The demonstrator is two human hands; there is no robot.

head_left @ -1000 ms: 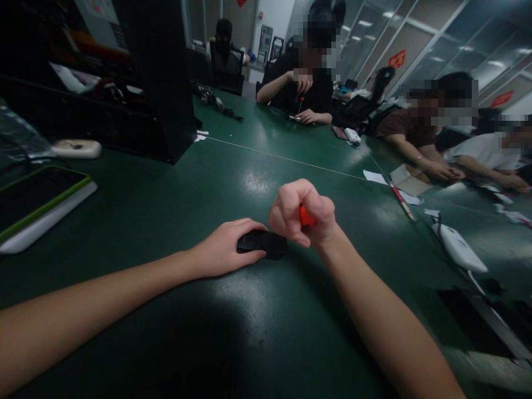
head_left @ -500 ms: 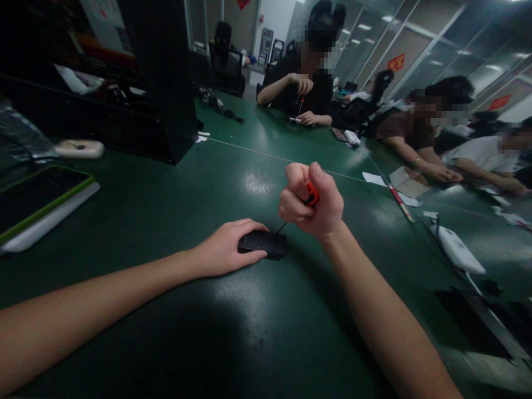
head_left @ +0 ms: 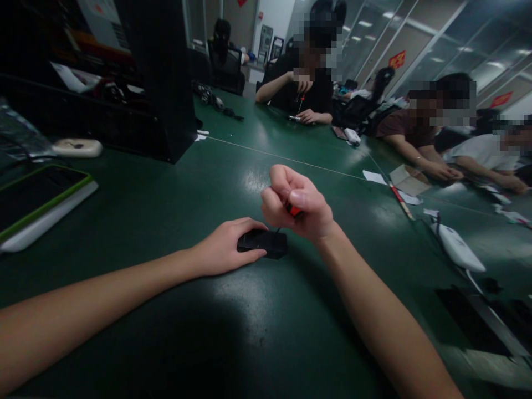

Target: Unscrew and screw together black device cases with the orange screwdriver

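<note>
A small black box-shaped block (head_left: pixel 274 244) lies on the green table (head_left: pixel 174 332). My left hand (head_left: pixel 224 246) grips its left end, fingers along the far side and thumb along the near side. Above the block's right part is my right hand (head_left: pixel 297 202), closed around the red and black handle of a screwdriver (head_left: pixel 294 210). The thin dark shaft slants down to the block's top face; my fist covers most of the handle. What the tip sits on is too small to tell.
A phone-like device with a green rim (head_left: pixel 45 199) lies at the left, near a black stand (head_left: pixel 166 83). A white power strip (head_left: pixel 459 246) and a small open box (head_left: pixel 409 180) are on the right. Across the table, a person's hand (head_left: pixel 305 84) holds a screwdriver.
My right hand has turned at the wrist and shifted slightly left, so less of the screwdriver's handle shows. My left hand and the black block stay in place.
</note>
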